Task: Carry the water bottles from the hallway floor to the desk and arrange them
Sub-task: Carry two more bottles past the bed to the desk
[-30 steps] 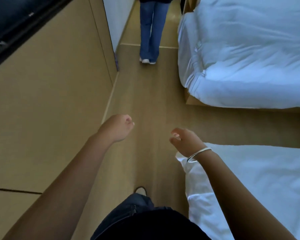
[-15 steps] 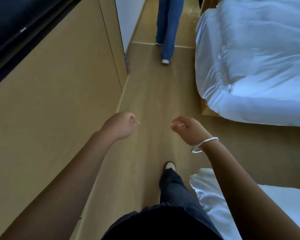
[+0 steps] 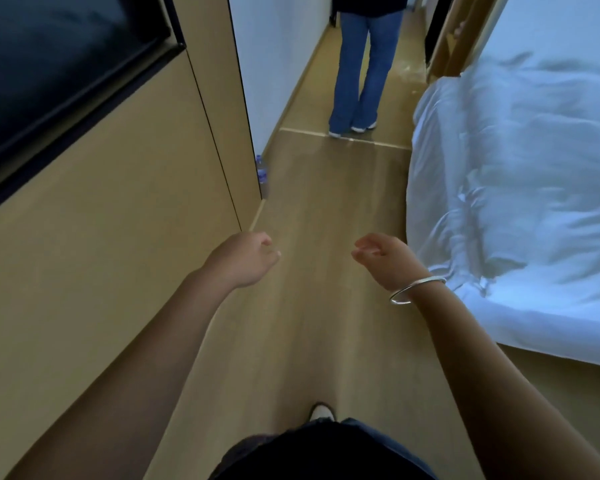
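Note:
One clear water bottle point(image 3: 261, 171) with a blue label stands upright on the wooden floor, tucked against the wall corner ahead on the left; part of it is hidden behind the panel edge. My left hand point(image 3: 245, 258) hangs in front of me with loosely curled fingers and holds nothing. My right hand point(image 3: 383, 259), with a silver bangle on the wrist, is likewise loosely curled and empty. Both hands are well short of the bottle. No desk is in view.
A tan wall panel point(image 3: 101, 265) with a dark screen point(image 3: 49, 64) runs along my left. A bed with white bedding point(image 3: 520, 188) fills the right. A person in blue jeans point(image 3: 361, 74) stands ahead in the hallway. Wooden floor point(image 3: 326, 202) lies between.
I have walked forward along the floor; the bed and the person in jeans are nearer, and the bottle at the wall corner has come into view. Both hands stay empty.

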The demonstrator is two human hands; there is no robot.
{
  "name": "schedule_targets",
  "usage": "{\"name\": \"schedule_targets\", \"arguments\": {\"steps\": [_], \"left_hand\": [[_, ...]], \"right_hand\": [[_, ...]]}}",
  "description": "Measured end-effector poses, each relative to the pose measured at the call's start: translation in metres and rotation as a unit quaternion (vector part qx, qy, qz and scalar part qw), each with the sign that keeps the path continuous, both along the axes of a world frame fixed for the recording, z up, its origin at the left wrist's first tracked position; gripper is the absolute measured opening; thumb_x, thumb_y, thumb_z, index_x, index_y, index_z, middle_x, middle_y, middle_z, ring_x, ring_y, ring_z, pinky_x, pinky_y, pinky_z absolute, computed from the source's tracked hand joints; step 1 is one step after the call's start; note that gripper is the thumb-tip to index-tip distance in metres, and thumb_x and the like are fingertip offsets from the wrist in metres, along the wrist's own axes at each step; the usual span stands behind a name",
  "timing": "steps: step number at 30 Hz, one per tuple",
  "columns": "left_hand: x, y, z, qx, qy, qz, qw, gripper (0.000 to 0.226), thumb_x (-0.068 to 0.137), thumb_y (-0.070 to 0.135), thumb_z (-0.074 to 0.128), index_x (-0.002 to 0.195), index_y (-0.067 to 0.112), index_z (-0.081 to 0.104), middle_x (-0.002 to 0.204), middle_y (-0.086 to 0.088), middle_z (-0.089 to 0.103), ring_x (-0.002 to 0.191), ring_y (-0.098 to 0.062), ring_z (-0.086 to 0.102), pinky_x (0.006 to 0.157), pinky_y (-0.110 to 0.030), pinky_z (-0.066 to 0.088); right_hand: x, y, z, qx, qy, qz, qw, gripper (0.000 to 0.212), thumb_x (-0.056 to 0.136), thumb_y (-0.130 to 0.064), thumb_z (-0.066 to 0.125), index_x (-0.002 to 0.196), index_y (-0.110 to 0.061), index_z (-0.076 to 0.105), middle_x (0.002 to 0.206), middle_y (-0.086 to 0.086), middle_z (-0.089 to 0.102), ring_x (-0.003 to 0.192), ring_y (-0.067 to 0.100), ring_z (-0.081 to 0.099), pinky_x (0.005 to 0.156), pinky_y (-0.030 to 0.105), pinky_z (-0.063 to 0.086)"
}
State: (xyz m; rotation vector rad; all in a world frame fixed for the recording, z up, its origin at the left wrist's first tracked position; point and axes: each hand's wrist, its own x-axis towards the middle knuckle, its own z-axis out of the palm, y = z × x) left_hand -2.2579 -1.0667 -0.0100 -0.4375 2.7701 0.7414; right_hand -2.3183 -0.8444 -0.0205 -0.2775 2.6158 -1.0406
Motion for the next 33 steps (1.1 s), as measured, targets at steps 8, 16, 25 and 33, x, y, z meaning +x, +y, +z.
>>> {"name": "schedule_targets", "arguments": {"steps": [8, 16, 25, 33], "left_hand": [[-0.104, -0.022, -0.016, 0.020, -0.010, 0.024, 0.999, 0.039, 0.090, 0.036, 0.052, 0.121, 0.012, 0.057, 0.128, -0.008, 0.058, 0.115, -0.026, 0.055, 0.096, -0.036, 0.044], [-0.231, -0.067, -0.045, 0.038, -0.031, 0.013, 0.999, 0.039, 0.090, 0.036, 0.052, 0.116, 0.007, 0.058, 0.120, -0.012, 0.061, 0.107, -0.027, 0.057, 0.087, -0.034, 0.044], [-0.394, -0.142, -0.043, 0.033, -0.035, 0.002, 0.999, 0.046, 0.091, 0.041, 0.049, 0.128, 0.015, 0.051, 0.131, -0.008, 0.054, 0.113, -0.025, 0.055, 0.081, -0.029, 0.039], [-0.482, -0.154, -0.082, 0.028, -0.098, -0.018, 0.995, 0.046, 0.090, 0.037, 0.050, 0.130, 0.015, 0.050, 0.138, -0.008, 0.049, 0.125, -0.023, 0.047, 0.085, -0.029, 0.039]], "right_hand": [[-0.103, -0.021, -0.010, -0.028, 0.017, 0.029, 0.999, 0.023, 0.089, -0.024, 0.057, 0.107, -0.012, 0.064, 0.096, -0.003, 0.061, 0.089, 0.010, 0.056, 0.079, 0.021, 0.037], [-0.227, -0.069, -0.021, -0.022, 0.012, 0.043, 0.999, 0.023, 0.091, -0.025, 0.055, 0.108, -0.011, 0.063, 0.096, -0.004, 0.060, 0.091, 0.010, 0.056, 0.081, 0.024, 0.041], [-0.374, -0.146, -0.020, -0.013, -0.002, 0.037, 0.999, 0.023, 0.091, -0.023, 0.055, 0.108, -0.010, 0.063, 0.095, -0.003, 0.060, 0.090, 0.010, 0.055, 0.081, 0.022, 0.038], [-0.471, -0.163, -0.046, 0.005, -0.051, 0.060, 0.997, 0.026, 0.092, -0.024, 0.053, 0.112, -0.011, 0.061, 0.109, 0.003, 0.064, 0.097, 0.013, 0.057, 0.085, 0.026, 0.042]]}}
